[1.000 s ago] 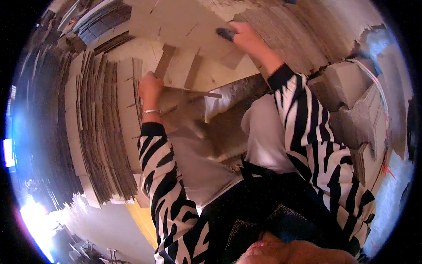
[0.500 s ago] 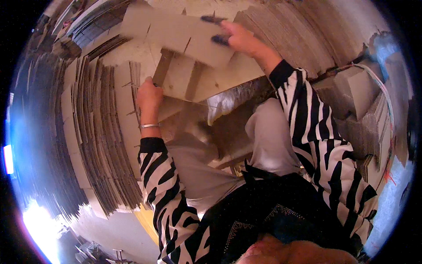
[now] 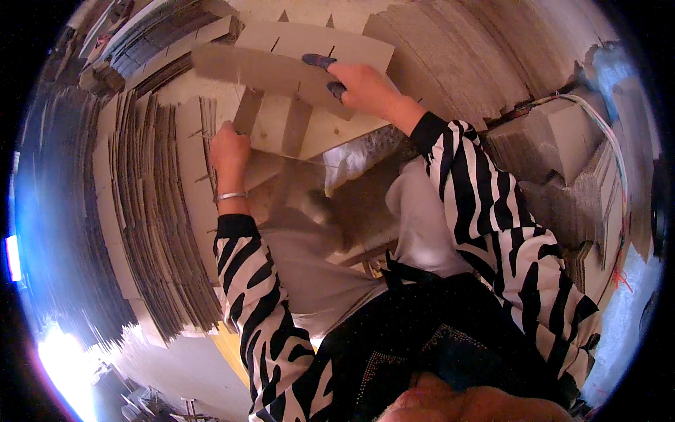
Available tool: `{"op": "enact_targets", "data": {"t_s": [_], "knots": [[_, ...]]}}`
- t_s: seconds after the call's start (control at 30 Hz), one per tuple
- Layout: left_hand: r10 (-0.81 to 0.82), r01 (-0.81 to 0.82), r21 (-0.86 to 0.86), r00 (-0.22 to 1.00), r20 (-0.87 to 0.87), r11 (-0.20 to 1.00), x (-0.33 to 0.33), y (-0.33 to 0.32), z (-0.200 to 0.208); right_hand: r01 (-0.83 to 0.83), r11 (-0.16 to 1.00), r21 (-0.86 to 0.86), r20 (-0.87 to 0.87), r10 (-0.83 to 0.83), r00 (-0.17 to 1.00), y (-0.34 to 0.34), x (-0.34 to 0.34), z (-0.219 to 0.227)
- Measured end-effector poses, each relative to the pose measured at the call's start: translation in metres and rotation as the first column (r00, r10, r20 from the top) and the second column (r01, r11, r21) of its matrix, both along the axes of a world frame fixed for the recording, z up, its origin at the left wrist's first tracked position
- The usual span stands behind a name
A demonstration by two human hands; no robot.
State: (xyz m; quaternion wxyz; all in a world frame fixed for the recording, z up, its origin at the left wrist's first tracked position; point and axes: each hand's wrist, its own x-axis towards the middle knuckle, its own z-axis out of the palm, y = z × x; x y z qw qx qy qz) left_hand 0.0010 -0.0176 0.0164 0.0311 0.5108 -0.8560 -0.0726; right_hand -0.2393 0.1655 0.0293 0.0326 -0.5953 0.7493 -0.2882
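My right hand, with dark covers on its thumb and a finger, is closed on a long slotted cardboard strip. That strip slants from upper left toward my palm, its left end blurred by motion. Below it, narrower cardboard cross strips run down toward me. My left hand, with a bracelet at the wrist, is closed at the lower end of the leftmost cross strip; its fingertips are partly hidden. Behind my right fingers is a pale slotted cardboard sheet.
Tall rows of cardboard pieces stand at my left, and a large cardboard stack rises at the far right. A pale wooden board lies under the work, with clear plastic below its edge. Cables hang at the right.
My right hand has moved left and slightly down, and the strip in it has tilted to show a narrower face. The pale sheet behind is now visible. My left hand has shifted slightly left.
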Motion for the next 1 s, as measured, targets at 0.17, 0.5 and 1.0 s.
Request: {"op": "enact_targets", "data": {"t_s": [0.17,0.5,1.0], "knots": [[-0.001,0.000,-0.013,1.000,-0.028,1.000,-0.005,0.003,-0.006,-0.079,0.996,-0.037,-0.010,0.079,0.997,0.016,-0.021,0.007],[-0.001,0.001,-0.032,1.000,0.005,0.999,-0.001,0.003,0.002,-0.093,0.978,0.187,-0.159,0.124,0.980,0.014,0.012,-0.008],[-0.028,0.027,-0.002,1.000,-0.010,1.000,0.010,0.001,0.002,0.367,0.921,0.130,-0.433,-0.280,0.857,-0.010,-0.050,0.012]]}}
